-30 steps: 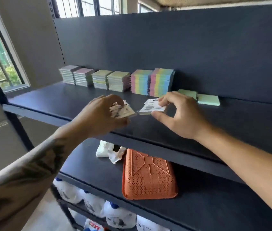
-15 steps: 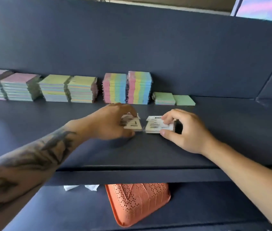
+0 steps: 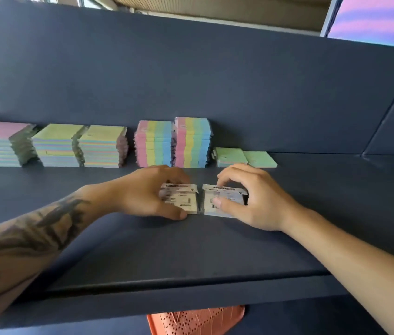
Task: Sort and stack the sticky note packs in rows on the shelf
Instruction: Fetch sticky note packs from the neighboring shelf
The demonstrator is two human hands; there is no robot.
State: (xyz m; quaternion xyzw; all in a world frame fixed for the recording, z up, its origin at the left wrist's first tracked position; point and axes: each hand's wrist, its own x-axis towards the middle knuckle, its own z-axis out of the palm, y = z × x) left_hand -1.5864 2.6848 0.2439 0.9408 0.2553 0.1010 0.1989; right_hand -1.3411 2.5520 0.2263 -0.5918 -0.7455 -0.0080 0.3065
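My left hand (image 3: 142, 192) grips one pack (image 3: 183, 199) and my right hand (image 3: 251, 197) pinches another (image 3: 217, 201) — side by side on the shelf (image 3: 167, 250), in front of the stacks (image 3: 174, 143).

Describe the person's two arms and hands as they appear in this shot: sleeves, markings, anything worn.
Both forearms are bare, with no sleeves in view. The left forearm carries large dark tattoo work that runs up towards the wrist. The right forearm shows no markings. The left hand and the right hand are bare, no gloves; no rings, watch or bracelets can be seen.
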